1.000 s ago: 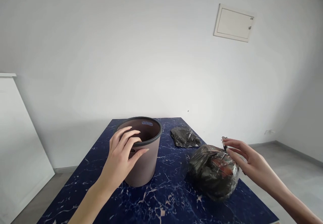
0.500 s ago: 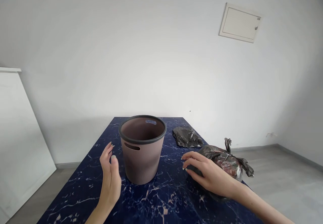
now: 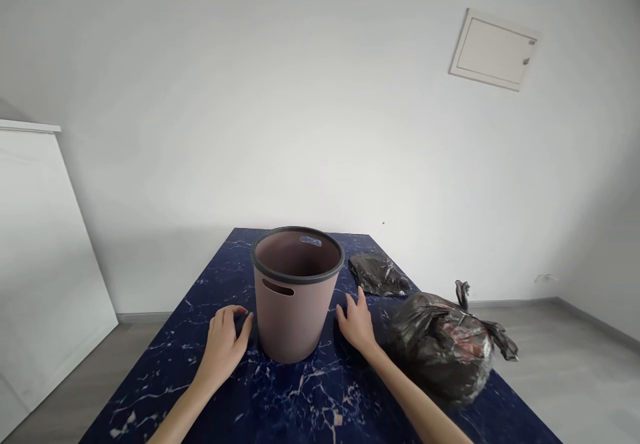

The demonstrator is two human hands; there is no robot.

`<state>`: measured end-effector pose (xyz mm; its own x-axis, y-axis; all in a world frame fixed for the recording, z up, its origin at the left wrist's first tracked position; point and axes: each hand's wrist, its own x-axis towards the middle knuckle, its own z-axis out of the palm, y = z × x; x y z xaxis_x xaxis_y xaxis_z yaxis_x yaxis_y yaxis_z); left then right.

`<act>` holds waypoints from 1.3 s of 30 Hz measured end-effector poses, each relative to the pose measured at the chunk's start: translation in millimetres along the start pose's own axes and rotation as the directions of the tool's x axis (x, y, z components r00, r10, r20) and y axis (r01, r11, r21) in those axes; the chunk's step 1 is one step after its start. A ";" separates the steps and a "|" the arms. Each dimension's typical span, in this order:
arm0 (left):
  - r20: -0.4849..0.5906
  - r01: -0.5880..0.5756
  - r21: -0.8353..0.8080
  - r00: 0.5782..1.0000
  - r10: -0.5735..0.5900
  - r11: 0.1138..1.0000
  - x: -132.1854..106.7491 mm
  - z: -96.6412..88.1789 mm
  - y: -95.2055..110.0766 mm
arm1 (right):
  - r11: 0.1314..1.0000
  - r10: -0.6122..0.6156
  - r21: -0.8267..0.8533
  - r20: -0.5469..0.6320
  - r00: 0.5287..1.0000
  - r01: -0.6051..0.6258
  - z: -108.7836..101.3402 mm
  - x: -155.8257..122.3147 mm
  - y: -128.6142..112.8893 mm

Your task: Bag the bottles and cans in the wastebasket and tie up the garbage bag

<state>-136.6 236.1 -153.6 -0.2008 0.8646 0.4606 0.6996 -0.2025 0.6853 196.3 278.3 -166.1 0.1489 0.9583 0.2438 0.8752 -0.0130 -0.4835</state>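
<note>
A brownish-mauve trash can (image 3: 295,317) with a dark rim and slotted handles stands upright on the blue marbled table (image 3: 200,311). Just left of it is my left hand (image 3: 225,341), empty, with the thumb apart from the curled fingers. My right hand (image 3: 356,321) is on the can's other side, fingers spread and holding nothing. To the right of that hand sits a full, knotted black garbage bag (image 3: 440,344), with something reddish showing through. Behind my right hand lies a flat, folded black garbage bag (image 3: 380,274).
A white cabinet (image 3: 45,264) stands on the floor at the left. The white wall (image 3: 250,97) rises behind the table, with a small panel door (image 3: 495,51) at upper right. The table's right edge runs close beside the full bag.
My right hand has moved left, from over the full bag to beside the trash can. My left hand has turned and lowered near the can's left side. The view has shifted slightly.
</note>
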 end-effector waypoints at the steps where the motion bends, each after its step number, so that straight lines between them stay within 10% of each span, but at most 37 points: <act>1: 0.002 -0.017 0.012 1.000 0.017 1.000 -1.1 0.6 -0.4 | 0.999 0.024 -0.023 -0.018 1.000 -0.025 6.9 5.4 -0.9; 39: 0.131 -0.229 0.182 0.970 0.207 0.956 -7.2 4.9 -6.7 | 0.956 0.145 -0.238 -0.137 0.980 -0.175 26.1 17.0 23.8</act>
<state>-136.5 233.5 -164.2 0.0399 0.8568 0.5141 0.8400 -0.3074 0.4472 207.7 301.8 -195.4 0.3361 0.8980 0.2841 0.9196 -0.2477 -0.3049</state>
